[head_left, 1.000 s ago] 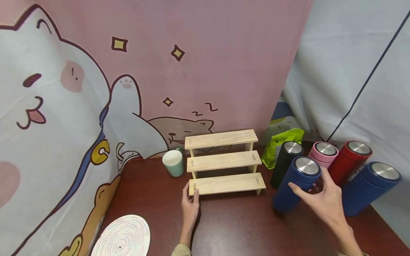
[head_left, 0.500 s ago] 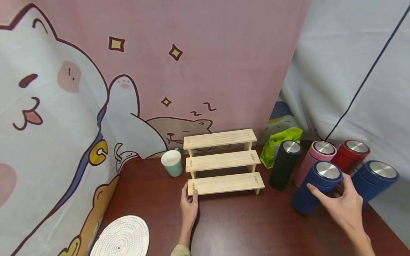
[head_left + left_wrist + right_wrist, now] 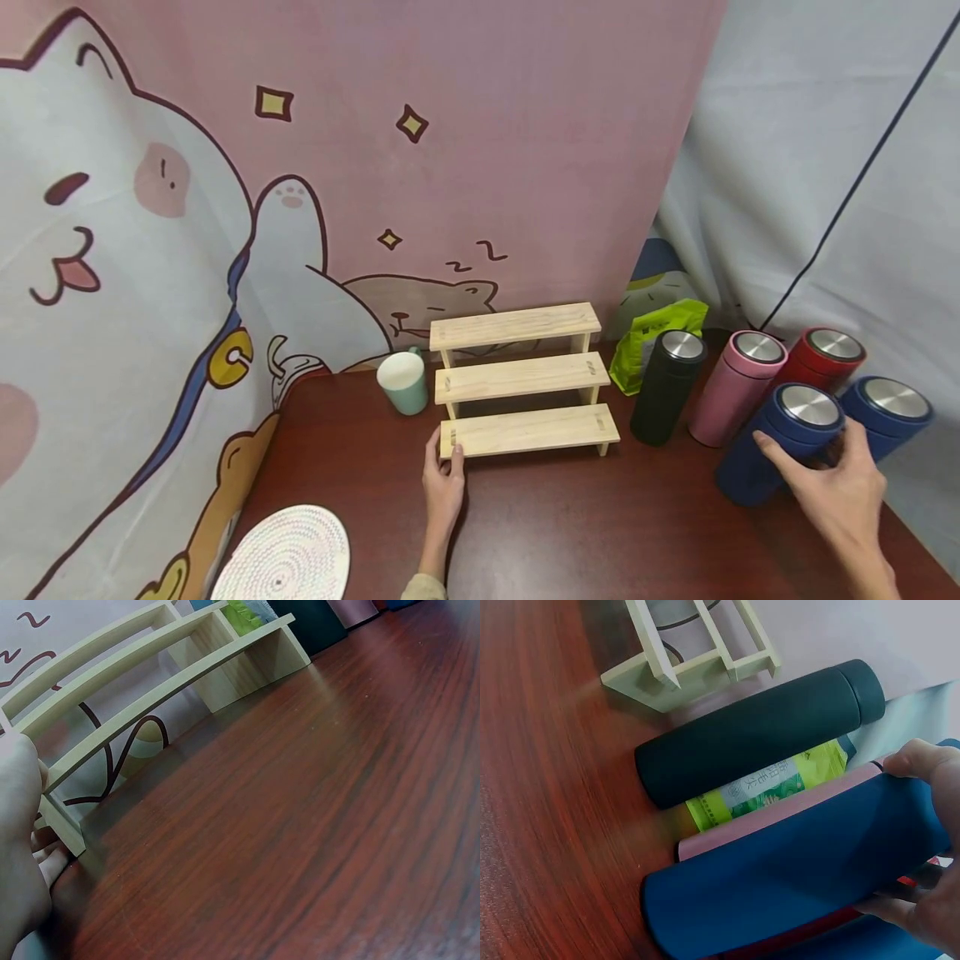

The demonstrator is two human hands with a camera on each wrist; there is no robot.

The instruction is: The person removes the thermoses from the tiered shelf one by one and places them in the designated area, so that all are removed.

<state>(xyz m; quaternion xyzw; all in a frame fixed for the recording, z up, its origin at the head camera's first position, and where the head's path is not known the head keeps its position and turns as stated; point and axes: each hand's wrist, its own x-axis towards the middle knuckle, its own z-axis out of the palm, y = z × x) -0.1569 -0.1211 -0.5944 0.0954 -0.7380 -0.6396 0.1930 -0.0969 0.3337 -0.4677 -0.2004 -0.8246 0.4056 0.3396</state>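
My right hand (image 3: pixel 843 496) holds a blue thermos flask (image 3: pixel 768 442) with a steel-topped lid, thumb on the near-left side and fingers behind. In the right wrist view the blue flask (image 3: pixel 802 866) slants; whether its base touches the table cannot be told. A pink flask (image 3: pixel 731 392), a red flask (image 3: pixel 821 358) and a second blue flask (image 3: pixel 892 408) stand close around it. A black flask (image 3: pixel 663 396) stands further left. My left hand (image 3: pixel 444 483) grips the lower left corner of a three-step wooden shelf (image 3: pixel 528 431); the left wrist view shows fingers behind its leg.
A mint-green mug (image 3: pixel 408 387) stands left of the shelf. A round white woven mat (image 3: pixel 288 550) lies at the front left of the dark red table (image 3: pixel 570 533). A lime-green packet (image 3: pixel 626 367) leans behind the black flask. Printed cloth (image 3: pixel 525 167) hangs behind.
My right hand has carried the blue flask to the right, away from the black flask and in front of the red and second blue flasks. The left hand stays on the shelf.
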